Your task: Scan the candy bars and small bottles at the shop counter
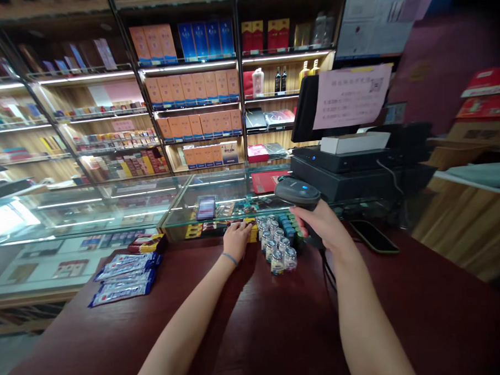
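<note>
A dark handheld barcode scanner (297, 192) with a blue light is in my right hand (318, 223), whose fingers wrap its handle. The scanner's head points forward over small bottles, and a cable hangs below it. My left hand (235, 239), with a band at the wrist, rests with its fingers stretched out at a stack of yellow packs (252, 230). What lies under its palm is hidden. Just right of these packs stand rows of small clear jars with silvery lids (277, 250), and beside those, green-blue small containers (292, 230).
Blue-and-white sachets (125, 278) lie at the left of the dark red counter (240, 331), near a brown-yellow box (147, 243). A phone (374, 236) lies at the right. Behind are a glass case (184, 198), a monitor (307, 110) with a paper sheet, and stocked shelves.
</note>
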`<state>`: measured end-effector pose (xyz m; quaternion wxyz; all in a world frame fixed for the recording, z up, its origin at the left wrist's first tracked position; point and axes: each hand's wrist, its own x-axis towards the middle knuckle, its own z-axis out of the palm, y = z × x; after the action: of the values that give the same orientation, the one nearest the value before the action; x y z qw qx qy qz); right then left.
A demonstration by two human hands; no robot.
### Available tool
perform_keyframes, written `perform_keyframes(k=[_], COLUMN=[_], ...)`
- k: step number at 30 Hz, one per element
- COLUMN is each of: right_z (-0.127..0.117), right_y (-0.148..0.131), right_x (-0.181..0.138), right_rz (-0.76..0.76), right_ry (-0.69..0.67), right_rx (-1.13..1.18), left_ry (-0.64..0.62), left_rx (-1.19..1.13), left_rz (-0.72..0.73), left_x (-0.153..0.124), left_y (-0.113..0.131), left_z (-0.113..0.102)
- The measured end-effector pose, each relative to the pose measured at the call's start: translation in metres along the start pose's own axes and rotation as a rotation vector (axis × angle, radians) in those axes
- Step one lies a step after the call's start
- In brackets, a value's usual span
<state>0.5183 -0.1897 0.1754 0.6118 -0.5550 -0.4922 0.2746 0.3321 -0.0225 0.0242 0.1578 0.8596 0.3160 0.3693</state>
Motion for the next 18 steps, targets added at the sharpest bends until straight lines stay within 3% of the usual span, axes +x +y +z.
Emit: perform_keyframes(k=[4,9,14,18], right_z=[0.004,0.021,0.053,0.084], right_y=[0.001,-0.003,0.000,0.007], right_x=[0.000,-0.003,-0.008,-0.015], right_rz=[0.021,-0.019,-0.018,0.013], right_ry=[0.003,-0.026,-0.093,-0.114], right_rx=[-0.034,-0.102,-0.172,-0.176], left_ry=[-0.049,0.053,0.189,0.222], left_rx=[0.242,0.124,0.091,0.204], left_rz=[0.092,0.118,0.088,0.015], left_x=[-0.001,-0.008,-0.024,-0.045], left_y=[-0.006,-0.020,-0.044,-0.076], left_z=[-0.001,-0.018,-0.068,-0.116])
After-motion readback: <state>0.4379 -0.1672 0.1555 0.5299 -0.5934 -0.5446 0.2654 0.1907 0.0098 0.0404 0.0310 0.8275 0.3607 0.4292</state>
